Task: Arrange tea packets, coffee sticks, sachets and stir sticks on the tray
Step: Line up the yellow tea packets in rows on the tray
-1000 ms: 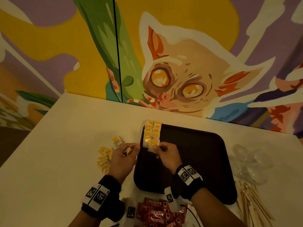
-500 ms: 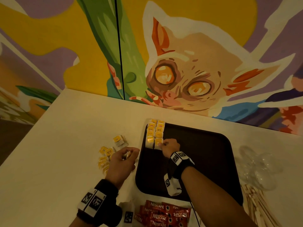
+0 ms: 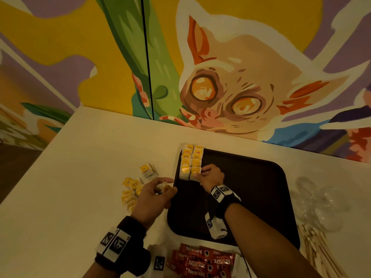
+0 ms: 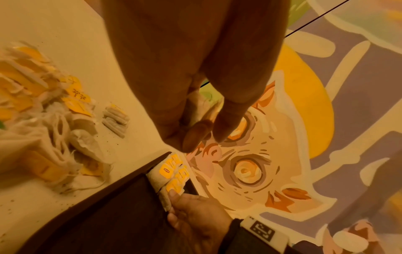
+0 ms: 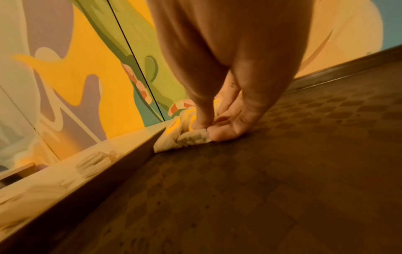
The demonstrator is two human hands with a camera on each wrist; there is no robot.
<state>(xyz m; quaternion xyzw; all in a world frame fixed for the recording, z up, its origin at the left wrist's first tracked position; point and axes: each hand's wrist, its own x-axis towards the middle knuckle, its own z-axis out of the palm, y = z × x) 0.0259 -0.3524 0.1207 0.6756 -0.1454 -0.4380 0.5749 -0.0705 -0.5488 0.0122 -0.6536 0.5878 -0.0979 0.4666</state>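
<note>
- The tray (image 3: 251, 187) is dark brown, with rounded corners, a raised rim and a faint chequered texture; it lies flat on the pale surface (image 3: 80, 177).
- Tea packets (image 3: 191, 162) sit in two neat columns along the tray's far left edge: white paper bags, each with a yellow tag on top.
- The right hand (image 3: 210, 176) rests on the tray, its fingers pinching the nearest packet of the right column against the tray floor.
- The left hand (image 3: 153, 197) hovers over the surface just left of the tray, fingers curled around a tea packet (image 3: 161, 188) of the same white-and-yellow kind.
- A loose heap of tea packets (image 3: 131, 190) lies on the surface left of the tray, and a small stack (image 3: 148, 171) sits just beyond it.
- Red coffee sticks (image 3: 200, 261) printed "Nescafe Classic" lie piled at the tray's near edge.
- Pale wooden stir sticks (image 3: 317, 251) lie fanned out on the surface right of the tray.
</note>
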